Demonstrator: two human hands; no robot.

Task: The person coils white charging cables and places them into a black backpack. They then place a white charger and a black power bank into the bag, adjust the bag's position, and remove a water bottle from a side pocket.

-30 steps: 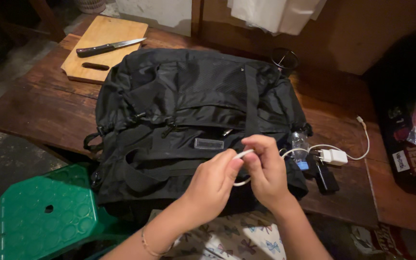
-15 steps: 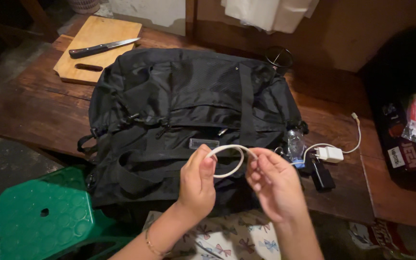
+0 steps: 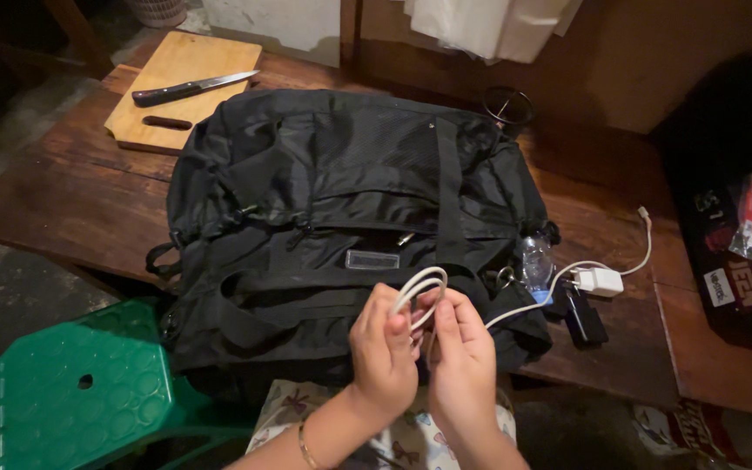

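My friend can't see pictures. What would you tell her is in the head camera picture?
Two hands, left hand and right hand, hold a looped white cable over a big black bag on a wooden table. A white charger lies at the right, a knife on a cutting board behind.

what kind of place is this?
Probably a home kitchen or dining corner: a worn wooden table carries a cutting board with a kitchen knife, and a green plastic stool stands beside it.
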